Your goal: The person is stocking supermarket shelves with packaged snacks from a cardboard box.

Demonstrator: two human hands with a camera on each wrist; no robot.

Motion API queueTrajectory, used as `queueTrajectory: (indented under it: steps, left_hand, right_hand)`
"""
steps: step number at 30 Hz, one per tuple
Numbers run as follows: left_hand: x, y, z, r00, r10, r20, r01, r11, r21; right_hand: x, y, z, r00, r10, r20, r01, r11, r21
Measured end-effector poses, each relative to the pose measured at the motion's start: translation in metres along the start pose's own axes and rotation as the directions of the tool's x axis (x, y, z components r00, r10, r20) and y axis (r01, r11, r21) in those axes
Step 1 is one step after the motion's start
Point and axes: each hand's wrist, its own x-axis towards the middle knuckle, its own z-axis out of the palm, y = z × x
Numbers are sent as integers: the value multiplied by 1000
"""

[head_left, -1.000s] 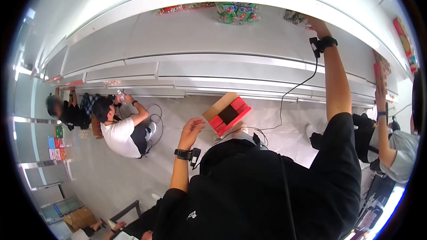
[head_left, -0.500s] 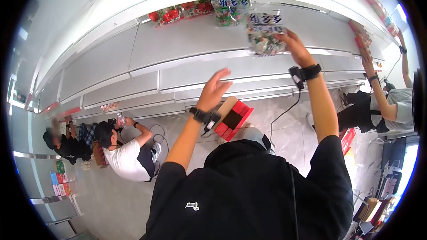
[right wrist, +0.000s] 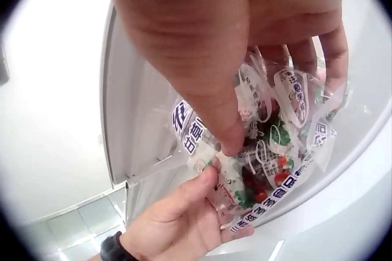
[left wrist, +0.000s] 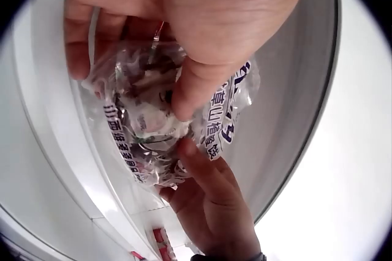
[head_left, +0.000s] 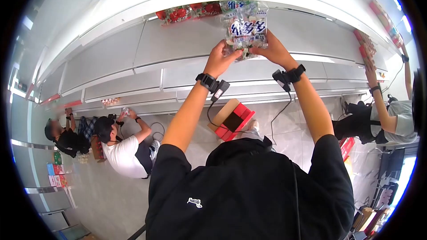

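Observation:
Both hands grip a clear plastic bag of wrapped snacks [head_left: 247,29] with dark blue lettering, held upright over the shelf's front edge. My left hand [head_left: 219,58] holds its lower left side, thumb on the front and fingers behind. On the lower right side, my right hand [head_left: 275,52] does the same. In the left wrist view the left thumb presses on the bag [left wrist: 147,114], and the right hand [left wrist: 214,206] shows below. Small wrapped pieces show through the plastic in the right wrist view. Just behind stands a similar green bag [head_left: 240,5], partly covered by the held one.
Red bags [head_left: 175,14] lie left on the same white shelf [head_left: 178,44]. An open red box [head_left: 232,120] sits on the floor below. One person [head_left: 124,146] crouches at left; another person [head_left: 391,111] reaches to red packages [head_left: 364,46] at right. Cables hang from both wrists.
The right hand has brought the bag from the shelf's right part leftward, in front of the green bag. The left hand has risen from low and now grips the bag too.

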Motion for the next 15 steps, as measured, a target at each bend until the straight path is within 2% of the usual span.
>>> queueTrajectory:
  steps: [3,4,7,8,12,15]
  left_hand:
    - [16,-5,4,987,-7,-158,-2,999,-52]
    - [23,-6,1,984,40,-173,-41,999,-1]
    - [27,-12,-1,955,9,-296,-2,1000,25]
    - [28,-13,-2,954,-10,-299,22,999,37]
    - [27,-8,-2,937,-23,-349,55,995,82]
    - [27,-31,-11,952,-22,-306,65,989,132]
  right_hand:
    - [23,-4,-5,1000,-7,21,8,999,-50]
    - [34,2,-4,998,46,42,-50,996,78]
    - [53,19,-3,997,77,5,-75,958,276]
    - [56,21,-6,986,166,-25,-158,967,199]
    - [75,40,-12,970,239,-46,-226,956,185]
    - [86,78,-8,983,171,-63,-169,985,35]
